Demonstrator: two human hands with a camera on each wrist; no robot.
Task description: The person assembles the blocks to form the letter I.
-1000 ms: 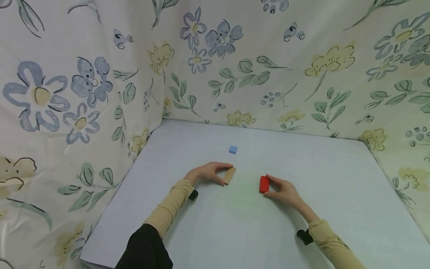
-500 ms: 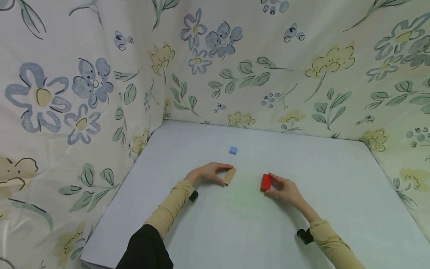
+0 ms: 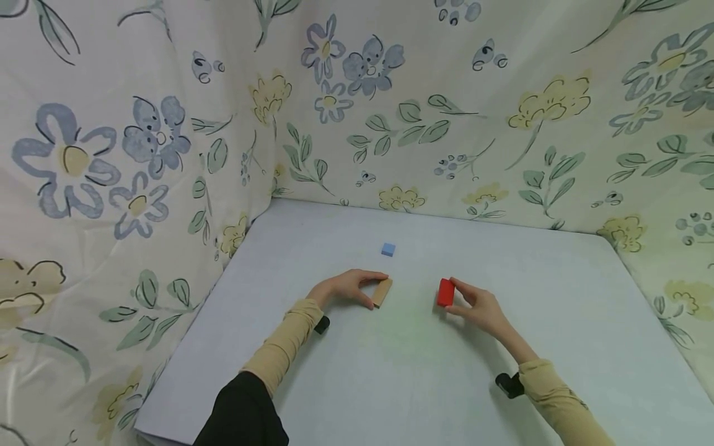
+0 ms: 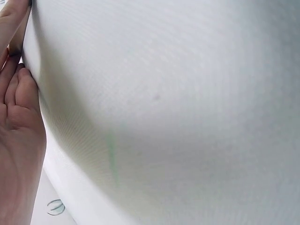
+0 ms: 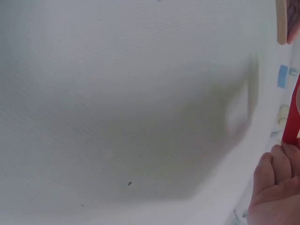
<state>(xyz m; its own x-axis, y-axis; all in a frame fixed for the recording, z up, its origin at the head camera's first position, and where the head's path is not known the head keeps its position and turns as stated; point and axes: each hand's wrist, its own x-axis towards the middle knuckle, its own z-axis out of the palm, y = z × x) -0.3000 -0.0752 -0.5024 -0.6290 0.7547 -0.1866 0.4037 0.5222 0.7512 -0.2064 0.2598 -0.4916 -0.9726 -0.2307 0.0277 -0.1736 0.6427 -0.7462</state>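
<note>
Red block [image 3: 446, 292] is pinched in the right hand [image 3: 482, 311], while the left hand [image 3: 346, 285] grips a tan block [image 3: 382, 293].

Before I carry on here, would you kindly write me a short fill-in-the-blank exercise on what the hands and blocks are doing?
1. The red block is held in the person's ____.
2. The tan block is pinched by the person's ____.
3. Farthest from the person lies the ____, which neither hand touches.
4. In all, the head view shows ____ blocks.

Missing words: right hand; left hand; blue block; three.
</note>
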